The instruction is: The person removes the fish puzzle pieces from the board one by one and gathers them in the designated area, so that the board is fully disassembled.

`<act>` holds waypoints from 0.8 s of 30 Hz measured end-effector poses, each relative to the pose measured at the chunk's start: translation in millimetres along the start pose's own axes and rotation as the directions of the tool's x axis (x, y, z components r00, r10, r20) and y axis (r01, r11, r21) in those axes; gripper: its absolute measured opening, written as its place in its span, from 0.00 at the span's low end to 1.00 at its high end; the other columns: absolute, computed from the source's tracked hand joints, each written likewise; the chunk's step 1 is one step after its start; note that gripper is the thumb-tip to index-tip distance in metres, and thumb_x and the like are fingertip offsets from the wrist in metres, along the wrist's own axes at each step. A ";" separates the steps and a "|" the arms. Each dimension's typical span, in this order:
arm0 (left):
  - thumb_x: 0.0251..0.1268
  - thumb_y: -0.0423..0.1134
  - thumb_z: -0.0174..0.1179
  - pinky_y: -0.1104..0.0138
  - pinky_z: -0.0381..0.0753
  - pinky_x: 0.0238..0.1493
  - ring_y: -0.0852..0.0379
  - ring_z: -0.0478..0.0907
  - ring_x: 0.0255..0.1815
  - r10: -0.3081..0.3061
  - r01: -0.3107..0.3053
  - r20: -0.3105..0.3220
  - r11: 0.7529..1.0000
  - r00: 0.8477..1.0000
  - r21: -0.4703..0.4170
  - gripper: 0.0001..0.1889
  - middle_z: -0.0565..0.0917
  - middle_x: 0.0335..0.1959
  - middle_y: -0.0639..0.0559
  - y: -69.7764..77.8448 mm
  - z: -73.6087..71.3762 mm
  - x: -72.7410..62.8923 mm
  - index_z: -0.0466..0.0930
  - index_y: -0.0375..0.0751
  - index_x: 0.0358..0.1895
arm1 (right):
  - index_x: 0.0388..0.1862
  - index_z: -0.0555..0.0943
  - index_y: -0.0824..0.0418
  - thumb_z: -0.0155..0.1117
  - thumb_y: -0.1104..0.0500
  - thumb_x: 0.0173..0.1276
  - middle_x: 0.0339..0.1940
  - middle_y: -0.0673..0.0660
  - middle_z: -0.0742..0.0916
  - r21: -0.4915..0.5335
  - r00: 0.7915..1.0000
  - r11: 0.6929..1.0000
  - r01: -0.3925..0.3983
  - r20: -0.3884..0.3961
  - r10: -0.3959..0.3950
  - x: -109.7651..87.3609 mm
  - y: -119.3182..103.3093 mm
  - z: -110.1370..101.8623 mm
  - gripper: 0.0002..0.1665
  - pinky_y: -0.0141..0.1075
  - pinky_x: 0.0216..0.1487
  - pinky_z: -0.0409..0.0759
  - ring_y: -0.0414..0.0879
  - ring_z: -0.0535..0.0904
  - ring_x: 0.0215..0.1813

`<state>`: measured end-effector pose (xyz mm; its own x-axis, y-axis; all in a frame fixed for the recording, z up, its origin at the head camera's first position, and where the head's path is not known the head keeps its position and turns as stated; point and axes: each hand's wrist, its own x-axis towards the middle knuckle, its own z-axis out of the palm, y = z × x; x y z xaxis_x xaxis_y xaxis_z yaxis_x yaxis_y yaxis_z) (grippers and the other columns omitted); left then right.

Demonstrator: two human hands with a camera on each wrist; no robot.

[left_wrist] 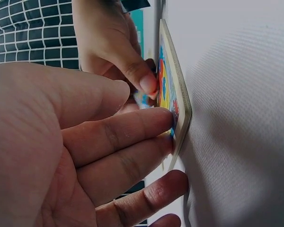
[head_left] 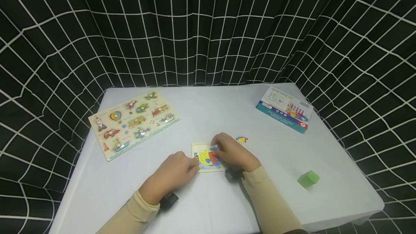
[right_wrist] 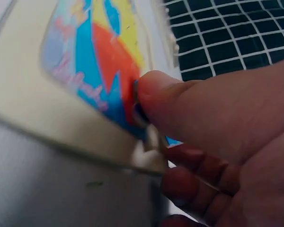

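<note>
A small wooden jigsaw puzzle board [head_left: 194, 147] with a yellow, red and blue picture lies on the table before me. My left hand [head_left: 175, 170] is at its left side, and in the left wrist view its straight fingertips touch the picture and the board's edge. Over the board's right part, my right hand [head_left: 235, 152] pinches a puzzle piece [right_wrist: 138, 111] between thumb and fingers, at the picture's edge. The thumb and fingers hide most of that piece. Just beyond the right hand lies a loose yellow, blue and red puzzle piece [head_left: 241, 139].
A large peg puzzle board [head_left: 134, 124] with vehicle pictures lies at the back left of the white-covered table [head_left: 208, 115]. At the back right is a flat printed box [head_left: 285, 109]. A green block [head_left: 308, 179] stands at the right. Black grid-patterned curtains [head_left: 201, 28] surround the table.
</note>
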<state>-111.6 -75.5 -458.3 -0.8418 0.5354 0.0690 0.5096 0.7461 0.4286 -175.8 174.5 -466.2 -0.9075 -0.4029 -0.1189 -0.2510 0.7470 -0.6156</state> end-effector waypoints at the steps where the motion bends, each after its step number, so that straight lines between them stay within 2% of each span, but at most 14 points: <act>1: 0.78 0.43 0.64 0.64 0.70 0.34 0.57 0.69 0.29 -0.003 0.003 0.002 1.000 1.000 0.001 0.16 0.65 0.18 0.58 0.1 -0.1 0.1 0.80 0.53 0.25 | 0.47 0.85 0.51 0.76 0.61 0.74 0.47 0.48 0.85 0.032 1.000 0.999 -0.009 -0.008 0.010 -1.2 -0.4 -2.0 0.09 0.47 0.62 0.82 0.48 0.78 0.52; 4: 0.78 0.43 0.64 0.63 0.71 0.36 0.56 0.69 0.30 -0.012 0.012 0.005 1.000 1.000 -0.005 0.13 0.68 0.19 0.57 1.0 -0.4 -0.5 0.84 0.52 0.28 | 0.46 0.84 0.50 0.73 0.61 0.75 0.45 0.49 0.88 0.123 0.997 0.992 -0.015 -0.078 0.025 -5.2 8.2 -16.6 0.07 0.47 0.58 0.81 0.50 0.80 0.50; 6: 0.78 0.43 0.64 0.62 0.72 0.37 0.56 0.70 0.30 -0.018 0.018 0.006 1.000 1.000 -0.006 0.12 0.71 0.19 0.56 1.2 -0.2 -0.5 0.86 0.50 0.30 | 0.50 0.86 0.53 0.71 0.60 0.78 0.48 0.53 0.89 0.162 0.984 0.985 -0.050 -0.161 0.077 -10.1 22.1 -33.5 0.06 0.50 0.57 0.82 0.52 0.82 0.50; 7: 0.78 0.43 0.64 0.62 0.73 0.37 0.57 0.70 0.31 -0.022 0.022 0.005 1.000 1.000 -0.008 0.11 0.73 0.21 0.56 1.2 0.2 -0.6 0.89 0.49 0.33 | 0.53 0.86 0.55 0.69 0.59 0.79 0.51 0.56 0.90 0.169 0.973 0.983 -0.078 -0.202 0.112 -12.8 32.4 -42.9 0.07 0.51 0.57 0.82 0.54 0.82 0.51; 9: 0.78 0.44 0.64 0.61 0.74 0.38 0.56 0.70 0.32 -0.024 0.024 0.011 1.000 1.000 -0.008 0.10 0.75 0.22 0.55 1.3 0.6 -0.6 0.91 0.48 0.36 | 0.57 0.85 0.58 0.67 0.57 0.82 0.56 0.61 0.89 0.185 0.938 0.964 -0.189 -0.257 0.234 -20.2 53.4 -60.7 0.10 0.55 0.61 0.83 0.57 0.83 0.55; 11: 0.78 0.44 0.64 0.61 0.74 0.39 0.56 0.71 0.32 -0.025 0.026 0.018 1.000 1.000 -0.006 0.10 0.76 0.22 0.55 1.5 1.0 -0.7 0.91 0.48 0.36 | 0.59 0.85 0.59 0.65 0.56 0.83 0.60 0.63 0.88 0.195 0.897 0.929 -0.313 -0.262 0.357 -27.9 71.5 -72.4 0.12 0.57 0.64 0.81 0.59 0.81 0.58; 13: 0.78 0.44 0.65 0.61 0.75 0.39 0.57 0.71 0.32 -0.030 0.030 0.023 1.000 0.999 -0.009 0.09 0.77 0.24 0.56 1.9 0.9 -1.2 0.92 0.49 0.38 | 0.59 0.85 0.59 0.65 0.56 0.83 0.60 0.63 0.88 0.195 0.873 0.899 -0.392 -0.228 0.431 -32.9 83.6 -77.6 0.12 0.59 0.67 0.79 0.60 0.80 0.59; 16: 0.77 0.44 0.66 0.60 0.75 0.40 0.56 0.71 0.33 -0.035 0.035 0.028 0.999 0.999 -0.012 0.09 0.77 0.24 0.56 3.0 -0.1 -1.6 0.92 0.49 0.38 | 0.58 0.86 0.59 0.67 0.56 0.82 0.59 0.64 0.88 0.192 0.880 0.897 -0.399 -0.195 0.433 -34.1 92.9 -77.5 0.12 0.60 0.68 0.78 0.61 0.80 0.60; 19: 0.77 0.44 0.66 0.60 0.75 0.39 0.56 0.71 0.32 -0.040 0.040 0.030 0.999 0.999 -0.011 0.08 0.77 0.24 0.56 4.1 -0.8 -3.0 0.92 0.49 0.38 | 0.55 0.87 0.59 0.67 0.57 0.81 0.59 0.65 0.88 0.180 0.884 0.906 -0.382 -0.214 0.415 -31.7 93.5 -72.1 0.10 0.61 0.69 0.78 0.61 0.79 0.60; 21: 0.78 0.43 0.66 0.59 0.75 0.39 0.55 0.71 0.32 -0.045 0.045 0.034 0.999 0.998 -0.014 0.08 0.79 0.25 0.55 5.0 -0.9 -4.6 0.92 0.48 0.40 | 0.53 0.87 0.59 0.68 0.58 0.81 0.61 0.64 0.85 0.162 0.877 0.908 -0.387 -0.239 0.417 -29.9 94.1 -68.5 0.09 0.61 0.70 0.77 0.60 0.78 0.61; 24: 0.77 0.44 0.67 0.57 0.79 0.42 0.54 0.77 0.36 -0.054 0.055 0.054 0.998 0.997 -0.020 0.08 0.88 0.35 0.51 6.5 -0.2 -7.7 0.93 0.47 0.49 | 0.53 0.87 0.61 0.67 0.60 0.81 0.63 0.65 0.81 0.146 0.872 0.910 -0.388 -0.261 0.414 -27.5 96.0 -64.0 0.08 0.60 0.71 0.76 0.61 0.75 0.62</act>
<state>-101.8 -74.9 -455.8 -0.8572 0.5149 -0.0034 0.4586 0.7663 0.4499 -196.5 291.1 -472.2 -0.9833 0.0952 -0.1553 0.1726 0.7591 -0.6276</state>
